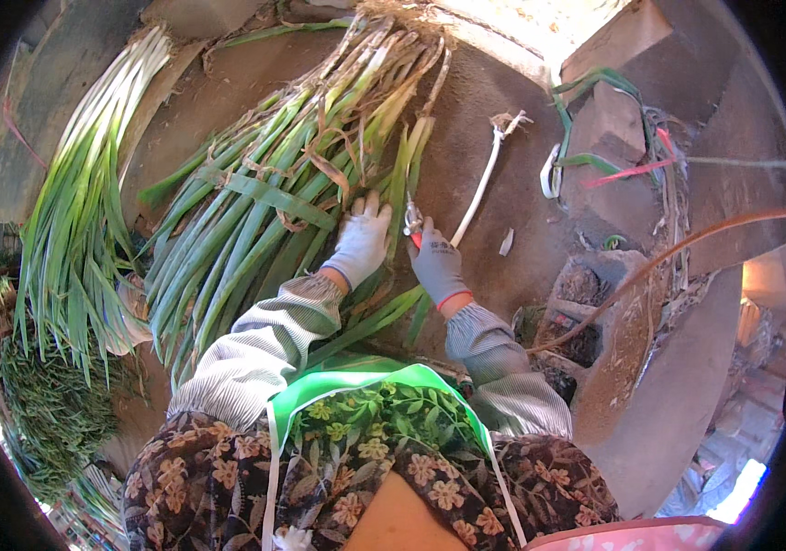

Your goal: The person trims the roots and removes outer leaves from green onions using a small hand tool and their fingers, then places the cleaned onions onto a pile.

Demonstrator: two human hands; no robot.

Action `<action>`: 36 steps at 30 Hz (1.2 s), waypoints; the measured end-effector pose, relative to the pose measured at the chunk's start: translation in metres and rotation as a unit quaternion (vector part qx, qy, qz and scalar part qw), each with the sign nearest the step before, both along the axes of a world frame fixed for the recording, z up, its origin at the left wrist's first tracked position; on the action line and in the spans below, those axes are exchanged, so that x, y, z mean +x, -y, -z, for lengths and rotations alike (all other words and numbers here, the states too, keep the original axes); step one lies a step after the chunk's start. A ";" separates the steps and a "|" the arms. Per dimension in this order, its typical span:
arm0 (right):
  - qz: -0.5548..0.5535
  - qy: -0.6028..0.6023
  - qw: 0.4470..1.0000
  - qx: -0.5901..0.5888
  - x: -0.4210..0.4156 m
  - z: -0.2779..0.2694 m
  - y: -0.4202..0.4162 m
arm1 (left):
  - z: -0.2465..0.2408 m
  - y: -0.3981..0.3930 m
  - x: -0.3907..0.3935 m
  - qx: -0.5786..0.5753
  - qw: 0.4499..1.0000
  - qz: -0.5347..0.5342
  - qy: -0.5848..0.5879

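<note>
A large heap of untrimmed green onions point(262, 200) with dry brown outer leaves lies in front of me, roots at the far side. My left hand point(363, 237), in a white glove, rests with fingers spread at the heap's right edge; whether it grips a stalk cannot be told. In a grey glove, my right hand point(436, 258) holds a small metal tool with a red handle point(414, 224), its tip pointing away from me beside the rightmost stalks. One peeled white onion stalk point(482, 186) with roots lies just right of this hand, partly hidden by it.
Cleaned green onions point(104, 144) lie at the left, beside a wooden board point(49, 117). Below them is a pile of green leaves point(55, 406). At the right stand a hollow concrete block point(599, 268), a curved brown rod point(675, 255) and a pink strip point(630, 172).
</note>
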State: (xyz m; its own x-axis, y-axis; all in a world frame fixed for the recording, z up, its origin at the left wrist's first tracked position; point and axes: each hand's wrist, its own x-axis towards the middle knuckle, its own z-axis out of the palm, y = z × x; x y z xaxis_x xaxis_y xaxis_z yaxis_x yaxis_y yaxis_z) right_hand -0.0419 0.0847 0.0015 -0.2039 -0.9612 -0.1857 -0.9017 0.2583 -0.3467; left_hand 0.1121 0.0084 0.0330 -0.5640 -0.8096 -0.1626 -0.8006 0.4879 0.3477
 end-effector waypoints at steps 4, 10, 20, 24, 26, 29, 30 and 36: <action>0.015 0.013 0.999 -0.034 -0.003 0.004 0.017 | 0.005 0.006 0.006 -0.007 1.000 0.006 -0.015; 0.031 -0.014 0.996 -0.082 -0.033 0.014 0.099 | 0.012 0.018 0.005 -0.011 1.000 -0.003 -0.019; 0.076 -0.055 0.989 -0.117 -0.162 0.023 0.290 | 0.008 0.023 -0.017 -0.013 0.999 -0.029 -0.043; 0.032 -0.013 0.996 -0.084 -0.146 0.021 0.276 | 0.027 0.028 -0.015 -0.039 0.996 -0.068 -0.030; -0.002 -0.002 0.998 -0.068 -0.115 0.029 0.236 | 0.019 0.033 -0.021 -0.063 0.994 -0.088 -0.019; 0.052 -0.031 0.991 -0.121 -0.146 0.056 0.218 | 0.031 0.042 -0.035 0.007 0.998 -0.042 -0.036; 0.111 -0.031 0.986 -0.120 -0.167 0.060 0.216 | 0.032 0.040 -0.045 -0.017 0.999 -0.006 -0.047; 0.071 0.027 0.990 -0.123 -0.113 -0.010 0.135 | -0.001 -0.021 -0.051 0.056 0.989 0.123 0.067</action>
State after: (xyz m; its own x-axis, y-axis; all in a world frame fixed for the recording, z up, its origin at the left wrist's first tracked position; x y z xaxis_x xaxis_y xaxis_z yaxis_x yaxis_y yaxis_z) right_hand -0.1547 -0.0508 0.0118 -0.3359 -0.9412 0.0356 -0.8412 0.2828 -0.4608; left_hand 0.0613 0.0294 0.0343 -0.7093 -0.6231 -0.3297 -0.7047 0.6386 0.3090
